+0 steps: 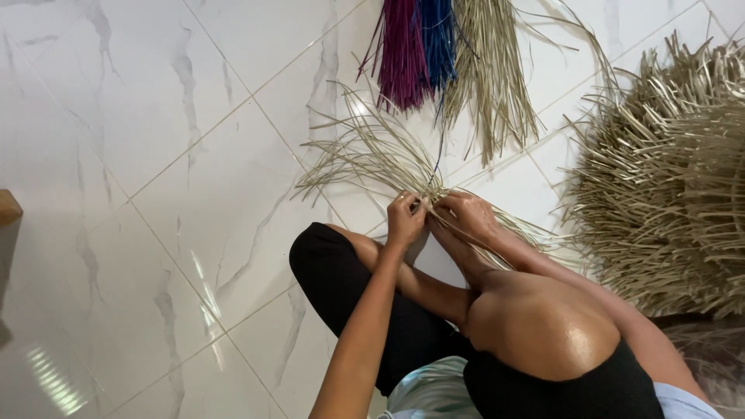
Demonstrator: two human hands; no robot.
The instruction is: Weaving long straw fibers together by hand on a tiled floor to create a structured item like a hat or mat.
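Knee (543, 326), then hands (434, 217) (both pinching) on straw strands (365, 155)

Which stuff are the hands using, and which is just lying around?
In use: left hand, right hand, fan of pale straw strips.

Lying about: purple fibre bundle, blue fibre bundle, loose tan straw bundle, big woven straw piece.

Glossy white marble-veined floor tiles (155, 233)
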